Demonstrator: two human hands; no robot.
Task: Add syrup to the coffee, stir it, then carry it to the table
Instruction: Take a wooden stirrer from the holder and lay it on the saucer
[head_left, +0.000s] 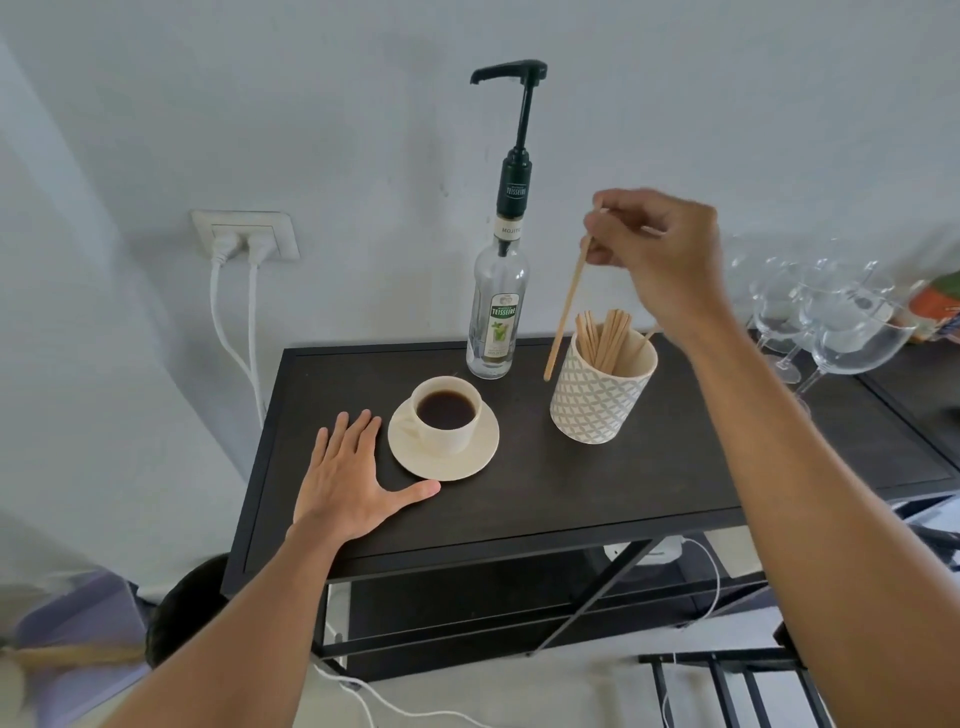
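A cream cup of black coffee (447, 413) stands on a cream saucer (478, 457) on the dark shelf top (519, 499). Behind it stands a clear syrup bottle (496, 317) with a tall black pump. My left hand (353, 467) lies flat and open on the shelf, just left of the saucer. My right hand (660, 254) is raised above a patterned cup (597, 400) full of wooden stir sticks. It pinches one wooden stir stick (569, 306) by its top end. The stick hangs down outside the cup, between cup and bottle.
Several wine glasses (826, 317) crowd the right end of the shelf. A wall socket (244, 236) with white cables is at the left. Below the shelf top are black frame bars and more white cables.
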